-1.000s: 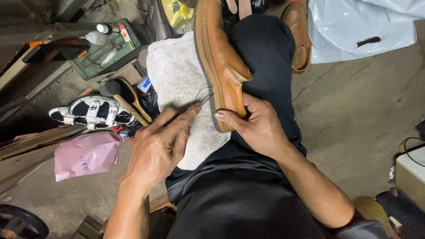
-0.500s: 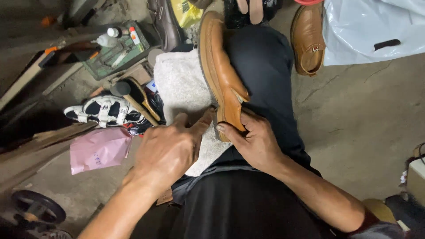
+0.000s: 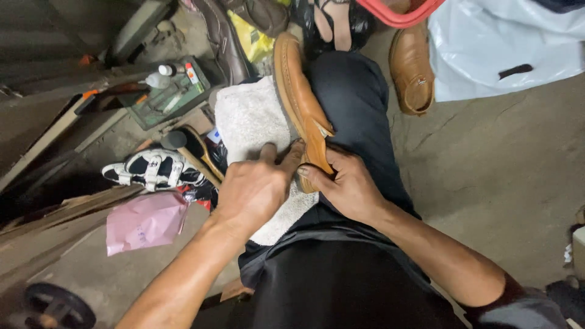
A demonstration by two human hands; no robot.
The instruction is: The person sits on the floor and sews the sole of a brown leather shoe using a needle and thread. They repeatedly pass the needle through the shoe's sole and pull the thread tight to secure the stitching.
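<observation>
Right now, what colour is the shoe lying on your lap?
Tan brown leather shoe, seen clearly in the head view, lying on a whitish towel.

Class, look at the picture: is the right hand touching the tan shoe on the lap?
Touching. The head view shows the right hand wrapped around the heel end of the tan shoe, thumb and fingers pressed on its leather, with no gap.

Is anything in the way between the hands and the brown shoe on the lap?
Nothing visible. The right hand already grips the brown shoe at its heel end, and the left hand presses against it beside the white towel.
</observation>
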